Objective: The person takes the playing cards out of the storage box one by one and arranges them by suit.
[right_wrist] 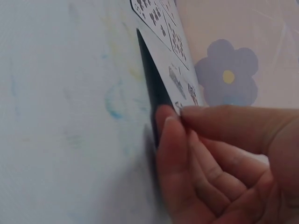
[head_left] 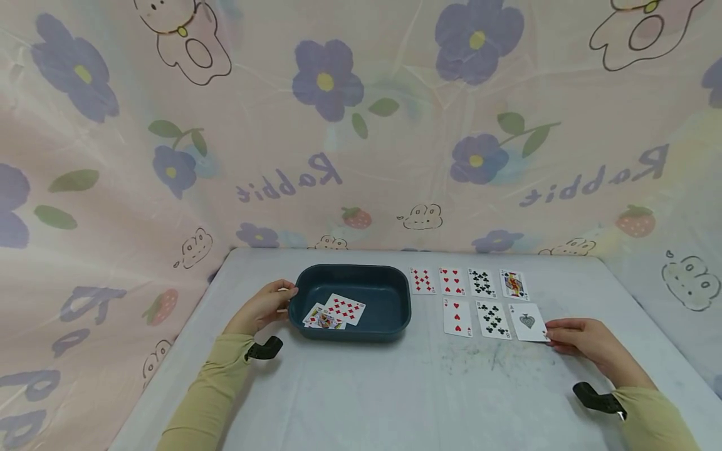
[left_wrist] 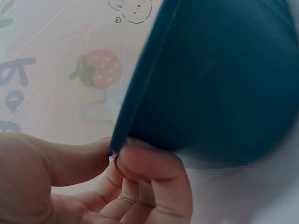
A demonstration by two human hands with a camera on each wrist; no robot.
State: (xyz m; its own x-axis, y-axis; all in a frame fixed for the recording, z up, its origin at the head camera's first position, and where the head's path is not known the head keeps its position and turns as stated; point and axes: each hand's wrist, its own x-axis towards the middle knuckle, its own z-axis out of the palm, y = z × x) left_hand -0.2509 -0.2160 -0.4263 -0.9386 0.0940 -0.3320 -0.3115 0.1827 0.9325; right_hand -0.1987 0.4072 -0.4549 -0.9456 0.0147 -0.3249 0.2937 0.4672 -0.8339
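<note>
Left hand: my left hand [head_left: 265, 307] was at the left end of the tray [head_left: 361, 335], pinching its rim, with the thumb against the lip and the bent index finger just under it; the other fingers were curled beneath.
Left arm: it slanted in from the near left of the tray, its sleeve [head_left: 211, 391] pushed close to the wrist.
Right hand: my right hand [head_left: 586, 344] was well to the right of the tray, thumb and index finger pinching the ace of spades [head_left: 527, 313] at its near right corner, the thumb on the printed face and the index finger behind; the remaining fingers were folded in loosely.
Right arm: it angled in from the near right, well apart from the tray.
Ace: it lay at the far end of the near row, right of the tray, tilted so that its dark underside showed.
Near row: a heart card [head_left: 457, 317] and a club card [head_left: 493, 319] were between the tray and the ace.
Back row: four cards [head_left: 482, 284] stretched rightward from just beside the tray.
Inside the tray: a diamond card [head_left: 345, 309] overlapped a face card [head_left: 326, 324].
</note>
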